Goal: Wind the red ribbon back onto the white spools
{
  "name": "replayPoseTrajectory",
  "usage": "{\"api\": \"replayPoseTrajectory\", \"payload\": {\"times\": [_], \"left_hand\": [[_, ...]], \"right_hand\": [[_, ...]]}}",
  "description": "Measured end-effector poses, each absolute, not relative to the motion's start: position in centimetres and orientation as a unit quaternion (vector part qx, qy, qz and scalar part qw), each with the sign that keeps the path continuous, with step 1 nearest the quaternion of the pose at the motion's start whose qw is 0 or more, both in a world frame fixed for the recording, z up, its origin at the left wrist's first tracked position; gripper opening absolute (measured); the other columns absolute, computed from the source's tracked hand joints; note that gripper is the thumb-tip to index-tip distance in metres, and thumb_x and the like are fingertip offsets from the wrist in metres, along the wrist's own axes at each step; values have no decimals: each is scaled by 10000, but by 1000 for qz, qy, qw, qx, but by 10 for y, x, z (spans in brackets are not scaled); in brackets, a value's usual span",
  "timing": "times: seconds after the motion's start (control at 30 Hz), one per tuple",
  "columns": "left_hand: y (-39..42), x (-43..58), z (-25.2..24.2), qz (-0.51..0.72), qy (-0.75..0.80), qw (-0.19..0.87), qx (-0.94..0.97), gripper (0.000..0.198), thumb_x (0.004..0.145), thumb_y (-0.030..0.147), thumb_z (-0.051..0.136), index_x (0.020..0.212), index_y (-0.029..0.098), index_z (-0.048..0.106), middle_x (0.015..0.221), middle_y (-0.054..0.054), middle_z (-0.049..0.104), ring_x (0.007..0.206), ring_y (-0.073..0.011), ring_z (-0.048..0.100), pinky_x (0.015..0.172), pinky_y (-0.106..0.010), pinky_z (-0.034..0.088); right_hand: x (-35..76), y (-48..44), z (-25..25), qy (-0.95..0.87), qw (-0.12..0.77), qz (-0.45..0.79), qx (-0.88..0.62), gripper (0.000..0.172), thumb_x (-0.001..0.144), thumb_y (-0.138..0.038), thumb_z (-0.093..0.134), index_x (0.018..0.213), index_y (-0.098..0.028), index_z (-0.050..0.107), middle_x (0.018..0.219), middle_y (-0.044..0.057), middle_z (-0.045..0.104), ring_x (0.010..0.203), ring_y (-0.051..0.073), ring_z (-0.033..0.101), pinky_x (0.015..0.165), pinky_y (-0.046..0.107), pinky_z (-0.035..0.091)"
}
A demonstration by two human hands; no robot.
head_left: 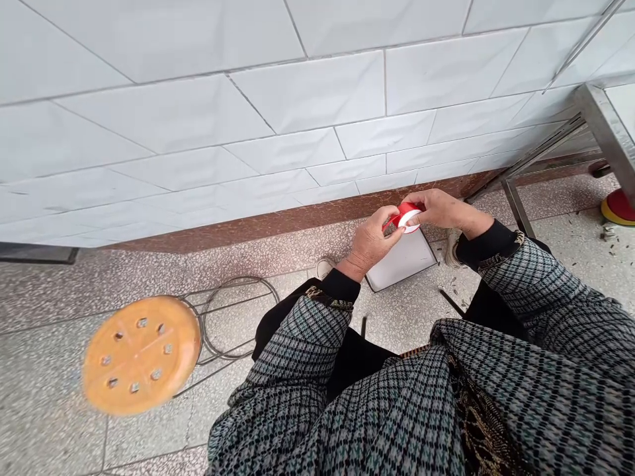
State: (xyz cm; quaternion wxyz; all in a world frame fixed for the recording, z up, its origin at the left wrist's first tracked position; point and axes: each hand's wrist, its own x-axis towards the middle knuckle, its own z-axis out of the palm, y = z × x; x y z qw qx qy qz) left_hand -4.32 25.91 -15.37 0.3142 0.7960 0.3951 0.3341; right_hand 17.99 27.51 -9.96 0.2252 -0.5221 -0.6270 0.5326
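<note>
A small roll of red tape or ribbon (409, 213) with a white inner side is held up in front of the wall; which of the two it is I cannot make out. My right hand (440, 210) has its fingers and thumb closed on the roll from the right. On the other side, my left hand (373, 239) pinches at the roll's left edge, where a short red strip shows between thumb and forefinger. Below both hands a flat white panel with a dark edge (403, 263) lies near the floor, partly covered by the hands.
An orange round stool seat with holes (141, 355) on a thin wire frame (238, 317) is at the left. White tiled wall (307, 92) rises ahead. At the right stands a metal frame leg (518, 206), with a red and yellow object (618, 207) and small debris on the speckled floor.
</note>
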Motion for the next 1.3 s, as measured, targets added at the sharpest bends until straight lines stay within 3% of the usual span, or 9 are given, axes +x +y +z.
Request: {"api": "replayPoseTrajectory", "payload": {"times": [0.2, 0.4, 0.57, 0.8, 0.93, 1.03, 1.17, 1.23, 1.3], "left_hand": [[262, -49, -153, 373, 350, 247, 823, 60, 974, 173, 636, 1003, 217, 665, 1218, -70, 733, 1122, -193, 718, 921, -327, 600], [263, -50, -159, 361, 381, 179, 832, 172, 1031, 223, 583, 1144, 216, 713, 982, -34, 722, 849, -155, 694, 704, -260, 519], [266, -53, -161, 358, 378, 133, 843, 190, 1034, 209, 546, 989, 212, 730, 886, -22, 694, 749, -142, 649, 650, -254, 462], [270, -55, -161, 409, 334, 108, 842, 176, 934, 90, 557, 808, 212, 574, 705, 30, 607, 618, -114, 549, 605, -247, 383], [270, -54, -159, 418, 331, 85, 842, 288, 911, 90, 575, 702, 221, 426, 604, 60, 461, 533, -101, 401, 550, -255, 305], [268, -52, -159, 425, 317, 69, 845, 338, 929, 103, 571, 675, 222, 382, 605, 50, 433, 541, -106, 387, 541, -265, 286], [263, -49, -157, 401, 331, 97, 848, 249, 957, 131, 549, 727, 215, 503, 687, 19, 529, 604, -117, 486, 568, -252, 350], [261, -48, -156, 392, 348, 125, 842, 113, 974, 190, 570, 881, 205, 632, 798, -9, 626, 702, -134, 587, 628, -248, 436], [260, -49, -154, 397, 347, 146, 837, 131, 1003, 254, 584, 1051, 198, 692, 895, -30, 684, 785, -149, 646, 682, -259, 494]], "right_hand": [[193, 277, -105, -624, 204, 511, -555, 238, 669, -247, 898, 885, -211, 804, 829, 30, 734, 780, 198, 599, 722, 329, 405], [196, 274, -106, -640, 215, 483, -557, 230, 658, -313, 903, 842, -230, 793, 787, 10, 723, 744, 184, 584, 653, 302, 404], [194, 272, -104, -640, 176, 475, -578, 227, 666, -308, 911, 812, -215, 764, 757, 13, 676, 708, 172, 548, 643, 313, 375], [197, 273, -95, -606, 142, 535, -571, 258, 667, -310, 902, 824, -215, 720, 803, 13, 683, 740, 169, 577, 643, 310, 432], [196, 271, -87, -570, 144, 593, -549, 277, 687, -300, 892, 879, -205, 716, 800, 16, 679, 709, 150, 576, 612, 293, 458], [195, 270, -85, -540, 172, 626, -535, 275, 696, -297, 893, 895, -200, 730, 795, 26, 684, 690, 148, 574, 598, 295, 467], [197, 271, -86, -525, 204, 635, -529, 290, 697, -317, 899, 920, -189, 766, 810, 33, 703, 693, 146, 580, 611, 294, 473], [198, 272, -86, -520, 214, 638, -526, 306, 698, -319, 897, 954, -189, 789, 817, 31, 717, 696, 144, 588, 611, 286, 476], [199, 272, -85, -516, 221, 639, -526, 318, 703, -319, 895, 981, -193, 807, 833, 32, 736, 705, 145, 602, 609, 277, 480]]}}
